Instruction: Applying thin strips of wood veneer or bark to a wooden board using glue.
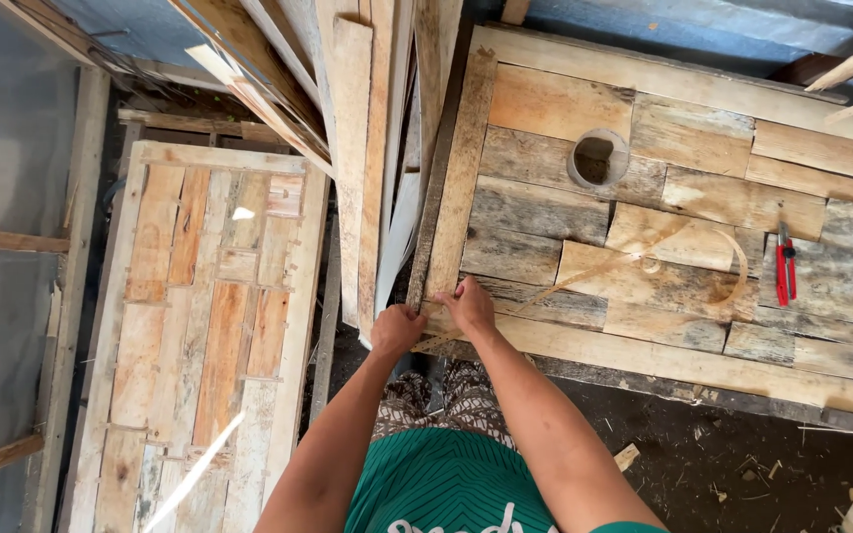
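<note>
A wooden panel [683,188] of patchwork planks lies flat in front of me, with a round hole [597,159] cut near its far side. My left hand [396,327] grips the panel's near-left corner. My right hand [467,303] pinches the end of a thin pale strip [584,274] at that same corner. The strip runs rightward across the boards and curls into a loop near the middle right. Both forearms reach forward over my green shirt.
Red-handled pliers [785,265] lie on the panel's right part. Long boards [367,148] lean upright left of the panel. A second plank panel [211,326] lies on the ground at left. Wood scraps litter the dark dirt floor [742,464] at lower right.
</note>
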